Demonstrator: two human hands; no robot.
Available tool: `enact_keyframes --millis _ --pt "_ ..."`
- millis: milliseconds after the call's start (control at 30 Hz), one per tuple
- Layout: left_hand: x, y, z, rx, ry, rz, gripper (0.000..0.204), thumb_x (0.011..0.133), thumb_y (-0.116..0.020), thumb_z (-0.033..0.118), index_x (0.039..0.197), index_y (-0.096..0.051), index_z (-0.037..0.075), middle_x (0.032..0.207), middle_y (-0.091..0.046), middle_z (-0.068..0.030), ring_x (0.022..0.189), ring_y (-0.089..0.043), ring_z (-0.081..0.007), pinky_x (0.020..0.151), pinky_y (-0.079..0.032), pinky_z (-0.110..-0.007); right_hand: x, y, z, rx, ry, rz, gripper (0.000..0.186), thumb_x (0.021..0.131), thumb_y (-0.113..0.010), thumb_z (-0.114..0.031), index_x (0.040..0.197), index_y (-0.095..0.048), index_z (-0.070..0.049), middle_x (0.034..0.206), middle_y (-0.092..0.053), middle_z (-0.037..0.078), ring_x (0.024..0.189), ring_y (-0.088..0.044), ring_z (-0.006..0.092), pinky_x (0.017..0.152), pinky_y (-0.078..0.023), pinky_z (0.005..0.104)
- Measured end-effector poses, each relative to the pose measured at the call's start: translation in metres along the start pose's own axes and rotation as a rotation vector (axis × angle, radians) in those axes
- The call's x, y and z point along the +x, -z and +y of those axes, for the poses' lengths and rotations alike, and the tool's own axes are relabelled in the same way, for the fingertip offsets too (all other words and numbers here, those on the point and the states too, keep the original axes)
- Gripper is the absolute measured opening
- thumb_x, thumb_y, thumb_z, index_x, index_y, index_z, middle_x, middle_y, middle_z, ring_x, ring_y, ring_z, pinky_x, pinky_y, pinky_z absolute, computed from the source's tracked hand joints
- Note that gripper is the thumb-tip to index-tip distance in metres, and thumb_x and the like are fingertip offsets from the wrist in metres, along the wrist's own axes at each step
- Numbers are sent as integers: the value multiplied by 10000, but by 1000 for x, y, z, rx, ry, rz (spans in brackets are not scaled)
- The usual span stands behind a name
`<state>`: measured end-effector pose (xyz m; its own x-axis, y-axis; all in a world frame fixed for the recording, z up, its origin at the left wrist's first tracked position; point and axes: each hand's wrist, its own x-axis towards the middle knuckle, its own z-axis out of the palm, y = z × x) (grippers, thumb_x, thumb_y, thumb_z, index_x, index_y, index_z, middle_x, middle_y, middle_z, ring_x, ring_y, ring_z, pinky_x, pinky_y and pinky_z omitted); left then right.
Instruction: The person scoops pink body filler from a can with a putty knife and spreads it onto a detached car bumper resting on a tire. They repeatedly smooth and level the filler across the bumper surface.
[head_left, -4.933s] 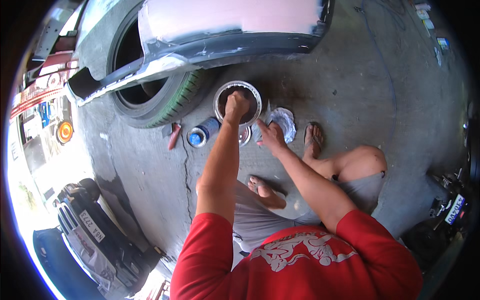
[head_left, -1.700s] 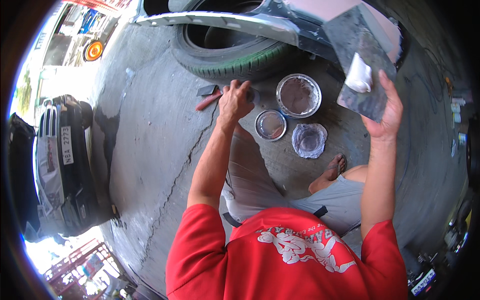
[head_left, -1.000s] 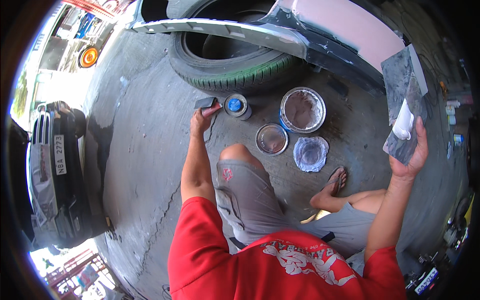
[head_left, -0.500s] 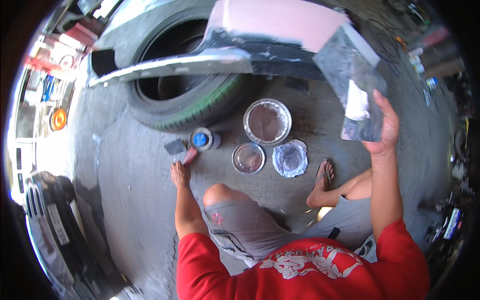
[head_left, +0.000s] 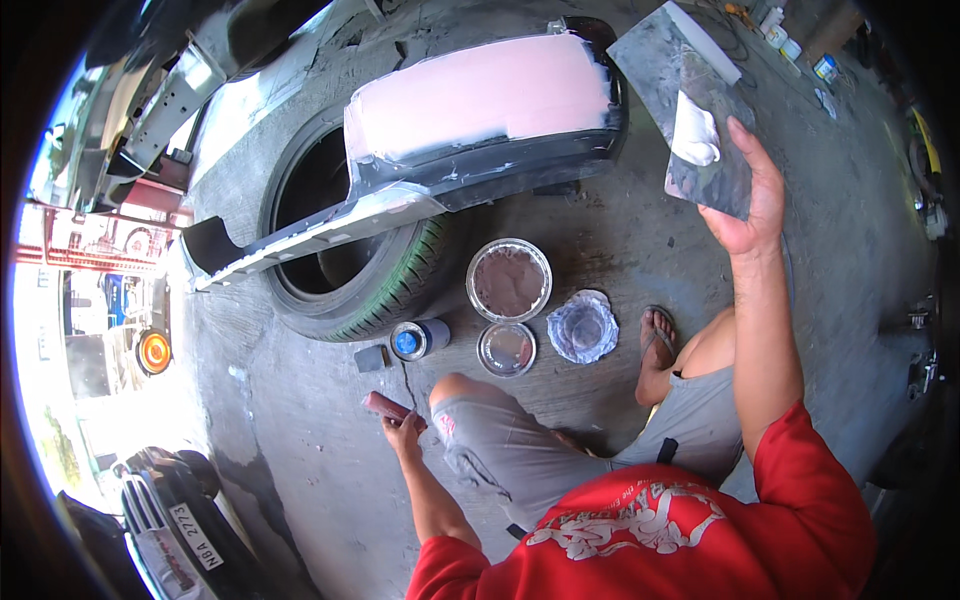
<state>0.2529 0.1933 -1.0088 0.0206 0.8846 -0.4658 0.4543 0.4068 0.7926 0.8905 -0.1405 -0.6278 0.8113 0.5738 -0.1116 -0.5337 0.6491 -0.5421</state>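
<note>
Raised at the right, my right hand [head_left: 755, 205] is closed around the near edge of a grey mixing board [head_left: 645, 55]. A lump of white paste [head_left: 694, 132] sits on that board, close to my thumb. Low at the left, beside my knee, my left hand [head_left: 403, 434] grips a reddish tube-like thing [head_left: 388, 407]. Ahead lies a car bumper [head_left: 480, 95] coated with pink filler, partly resting on a tyre [head_left: 383, 305]. An open tin of brownish paste [head_left: 509, 282] stands on the floor between my hands.
Near the open tin are a round lid [head_left: 506, 349], a crumpled silvery liner [head_left: 583, 327], a blue-capped can [head_left: 432, 337] and a small dark square pad [head_left: 371, 358]. A dark vehicle front [head_left: 185, 520] is at lower left. Several small bottles [head_left: 782, 38] stand at far right.
My left hand has drawn back toward my knee with the reddish tube-like thing, away from the dark pad. My right hand still holds the board. The view has shifted, showing more of the bumper.
</note>
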Motion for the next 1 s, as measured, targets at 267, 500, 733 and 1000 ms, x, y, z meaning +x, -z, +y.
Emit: enact_keyframes --millis 267,500,733,1000 --pt "-93 -29 170 -714 -184 -93 449 1060 -756 221 1395 -534 19 1151 -673 -141 984 -765 -319 833 -665 -443 -8 21 -30 -24 117 204 332 1041 -778 -190 1350 -751 -73 1357 -788 62 1275 -740 248 1125 -566 479" --pt "-136 -137 348 -679 -460 -534 660 930 -667 80 1554 -452 44 1207 -732 -216 736 -724 -237 593 -619 -348 -21 23 -41 -62 131 91 361 1049 -759 -188 1383 -728 -53 1373 -776 92 1269 -742 279 1122 -570 495" --pt "-224 -240 418 -882 -554 -752 636 839 -500 -157 1458 -494 -8 1189 -734 -259 911 -770 -332 802 -682 -427 -43 19 -38 -77 79 163 352 1038 -771 -193 1367 -738 -72 1344 -777 92 1237 -745 271 1084 -584 496" --pt "-259 -277 437 -579 -634 -886 350 910 -429 -133 1176 -581 35 876 -716 -169 537 -609 -193 355 -442 -315 -51 17 -36 -91 98 151 315 1050 -753 -208 1326 -752 -57 1298 -782 90 1186 -761 241 1038 -622 467"
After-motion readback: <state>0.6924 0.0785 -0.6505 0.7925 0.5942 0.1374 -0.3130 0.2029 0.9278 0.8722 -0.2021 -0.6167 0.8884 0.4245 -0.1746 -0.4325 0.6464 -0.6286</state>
